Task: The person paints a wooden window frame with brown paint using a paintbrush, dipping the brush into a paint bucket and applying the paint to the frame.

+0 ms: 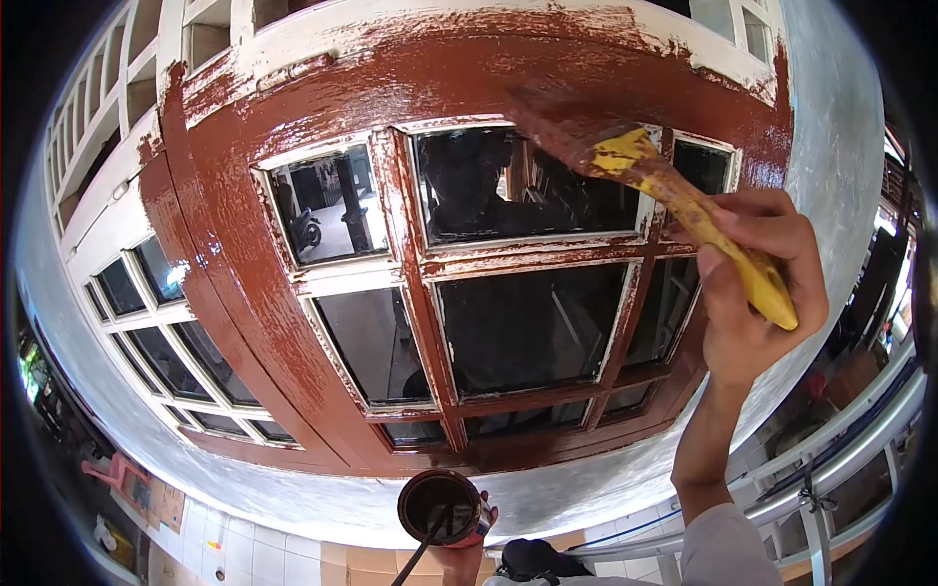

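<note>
Right fingers [757, 230] clasp a brown-smeared yellow paintbrush [630, 156], left fingers [492, 512] a paint can [414, 503].

Brush [637, 164]: bristle tips, beyond the right hand's [760, 269] grip, merge with brown paint [440, 78]; contact unclear.
Left hand [461, 563]: partly hidden beneath its gripped can [478, 527].
Stick [416, 558]: cut off by the bottom edge, left of that grip.
Black object [532, 559]: right of it, cropped, unidentifiable.

White glossy floor tiles [269, 539] along the near side, brown cardboard [337, 565] lying flat on them near the middle, a red plastic chair [122, 471] at far left, a small orange object [212, 545], too small to identify, on tiles left of the cardboard
</note>
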{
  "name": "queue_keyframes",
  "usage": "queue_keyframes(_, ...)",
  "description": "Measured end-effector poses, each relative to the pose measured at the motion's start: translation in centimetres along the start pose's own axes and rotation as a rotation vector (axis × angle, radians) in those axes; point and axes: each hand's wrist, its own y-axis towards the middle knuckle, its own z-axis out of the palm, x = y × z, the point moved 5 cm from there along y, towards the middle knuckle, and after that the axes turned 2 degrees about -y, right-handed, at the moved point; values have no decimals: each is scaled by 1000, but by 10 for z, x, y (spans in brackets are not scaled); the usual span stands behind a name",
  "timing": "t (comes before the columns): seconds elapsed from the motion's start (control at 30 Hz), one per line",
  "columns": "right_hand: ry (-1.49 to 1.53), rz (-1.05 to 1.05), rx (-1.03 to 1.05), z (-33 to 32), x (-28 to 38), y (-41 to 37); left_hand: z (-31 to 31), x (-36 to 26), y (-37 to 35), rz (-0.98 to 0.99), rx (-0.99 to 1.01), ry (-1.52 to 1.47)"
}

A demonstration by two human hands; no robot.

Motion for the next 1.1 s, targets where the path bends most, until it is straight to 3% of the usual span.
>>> queue_keyframes(0.17, -90, -11, -40, -16, 0, -4, 1, 0, -4, -2, -51, -135)
queue_keyframes(0.27, 122, 27, -119, -17, 3, -8, -1, -1, -3, 16, -57, -97)
queue_keyframes(0.53, -23, -107, 207, 29, 21, -4, 1, -2, -5, 23, -39, -42)
queue_keyframes(0.67, 3, 60, -24, 5, 6, -17, 2, -2, -4, 32, -43, 0)
queue_keyframes(0.87, -5, -6, -104, -14, 6, -20, 5, -3, -5, 27, -67, -63)
queue_keyframes(1.1, -26, -103, 121, 28, 27, -6, 2, 0, -4, 15, -40, -81)
